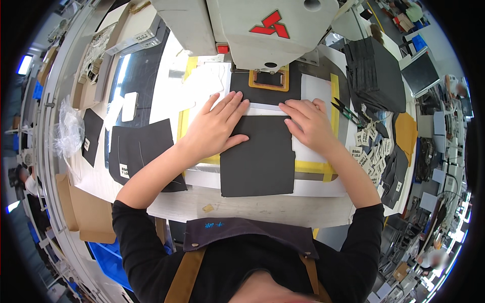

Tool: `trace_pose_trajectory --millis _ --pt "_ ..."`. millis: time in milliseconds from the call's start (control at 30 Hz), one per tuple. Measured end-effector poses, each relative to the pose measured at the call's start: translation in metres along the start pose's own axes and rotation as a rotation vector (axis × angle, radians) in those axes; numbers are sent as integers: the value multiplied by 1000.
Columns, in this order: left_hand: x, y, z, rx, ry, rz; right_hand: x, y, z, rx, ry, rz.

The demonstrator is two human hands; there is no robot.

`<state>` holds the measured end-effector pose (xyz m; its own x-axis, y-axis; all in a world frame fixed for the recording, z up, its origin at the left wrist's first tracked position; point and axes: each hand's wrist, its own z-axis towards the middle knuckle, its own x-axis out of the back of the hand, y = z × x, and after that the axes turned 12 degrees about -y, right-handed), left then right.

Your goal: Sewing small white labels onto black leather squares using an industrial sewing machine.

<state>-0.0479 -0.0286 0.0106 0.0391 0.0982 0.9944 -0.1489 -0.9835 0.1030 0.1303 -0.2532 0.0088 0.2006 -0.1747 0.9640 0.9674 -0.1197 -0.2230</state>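
My left hand [217, 123] lies flat with fingers spread, its fingertips at the left edge of a black fabric piece [242, 93] under the sewing machine head [273, 45]. Its thumb rests on a second black piece [257, 161], which lies flat nearer to me. My right hand [309, 123] is also open, palm down, fingertips beside the lower right corner of the far piece and thumb at the near piece's top right corner. An orange-yellow rectangular frame [285, 81] sits on the far piece beneath the machine head. Neither hand grips anything.
Yellow tape [308, 166] borders the white work plate. To the right are thread snips [348, 113], many loose white labels [371, 156] and a stack of black pieces [374, 76]. Labelled black pieces [144, 149] and an open box [96, 65] are on the left.
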Motion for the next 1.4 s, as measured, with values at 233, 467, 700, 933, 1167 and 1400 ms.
trace_pose_trajectory --millis 233,467,700,933,1167,1400 --pt "2 -1 7 -2 -3 -3 -3 20 8 -66 175 -182" --pt "-5 -7 16 21 67 3 -3 21 9 -163 173 -204" --pt "-6 -10 21 27 28 -67 -6 20 10 -188 204 -231" --pt "-5 -13 20 2 40 -54 -4 17 12 -186 226 -286" --pt "-9 -8 15 5 80 21 -3 18 7 -202 171 -277" --pt "-9 7 -3 -33 29 0 4 15 -3 -93 112 -206"
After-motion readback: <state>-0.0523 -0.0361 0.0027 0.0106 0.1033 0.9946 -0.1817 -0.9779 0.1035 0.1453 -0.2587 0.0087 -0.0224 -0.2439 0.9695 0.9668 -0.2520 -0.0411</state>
